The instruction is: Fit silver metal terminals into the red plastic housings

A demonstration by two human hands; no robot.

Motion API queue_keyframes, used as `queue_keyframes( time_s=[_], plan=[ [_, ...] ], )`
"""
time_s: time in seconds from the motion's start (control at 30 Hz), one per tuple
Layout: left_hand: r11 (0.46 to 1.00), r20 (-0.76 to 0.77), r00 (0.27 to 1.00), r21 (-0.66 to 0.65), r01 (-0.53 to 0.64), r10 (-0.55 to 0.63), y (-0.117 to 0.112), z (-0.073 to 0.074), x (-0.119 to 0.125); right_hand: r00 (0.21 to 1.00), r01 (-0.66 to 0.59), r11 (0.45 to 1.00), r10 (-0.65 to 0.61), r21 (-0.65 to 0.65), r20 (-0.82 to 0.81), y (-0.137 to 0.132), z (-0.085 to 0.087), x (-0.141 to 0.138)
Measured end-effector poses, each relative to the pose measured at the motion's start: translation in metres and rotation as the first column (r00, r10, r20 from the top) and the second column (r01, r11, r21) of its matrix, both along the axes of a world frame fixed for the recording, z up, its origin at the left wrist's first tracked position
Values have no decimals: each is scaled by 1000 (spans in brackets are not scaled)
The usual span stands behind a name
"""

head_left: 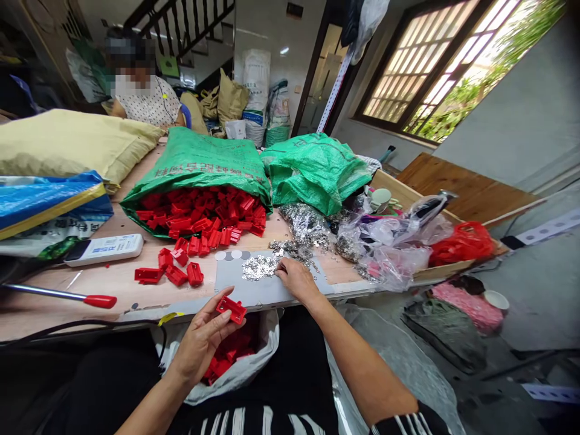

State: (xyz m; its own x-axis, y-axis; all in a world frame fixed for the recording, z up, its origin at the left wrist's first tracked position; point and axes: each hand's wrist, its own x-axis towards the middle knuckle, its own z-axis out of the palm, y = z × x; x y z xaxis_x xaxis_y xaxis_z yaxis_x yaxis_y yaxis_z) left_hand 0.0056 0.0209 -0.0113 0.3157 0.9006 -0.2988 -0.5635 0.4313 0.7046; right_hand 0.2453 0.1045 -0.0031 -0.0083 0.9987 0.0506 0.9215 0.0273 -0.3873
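Note:
Between the thumb and fingers of my left hand [206, 332] is a small red plastic housing [231, 309], held above an open white sack [267, 350] of similar red parts in my lap. My right hand [296, 279] reaches to the right edge of a pile of small shiny metal pieces [259, 267] on a grey sheet [235, 291]. Its thumb and fingertips are pinched together at the pile; whatever is between them is too small to make out. Several loose red housings [176, 275] lie on the table to the left of the sheet.
A green woven sack [203, 160] spills red parts onto the table. Right of it are another green sack [317, 169], a bag of metal pieces [306, 225] and a wooden tray [408, 187] of plastic bags. A red-handled lever [99, 301] juts in at left. Another person [149, 103] sits across.

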Motion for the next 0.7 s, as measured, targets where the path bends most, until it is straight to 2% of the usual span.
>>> queue_keyframes(
  time_s=[0.13,0.23,0.33,0.43,0.5,0.7],
  plan=[
    [999,-3,999,4,-39,39,1,2,-1,997,-38,999,40,30,-70,-7,6,-3],
    [998,-24,998,30,-64,65,4,4,2,962,-143,986,159,84,-222,-17,11,-13],
    [995,-46,995,61,-82,85,6,5,4,856,-225,966,257,124,-449,-32,16,-30],
    [994,-39,995,72,-85,88,7,5,7,739,-304,950,279,66,-613,-47,20,-49],
    [994,-20,996,71,-82,84,8,6,8,704,-337,940,293,60,-647,-54,22,-58],
    [996,40,996,52,-79,77,10,12,10,723,-387,908,406,159,-559,-58,18,-65]
  ],
)
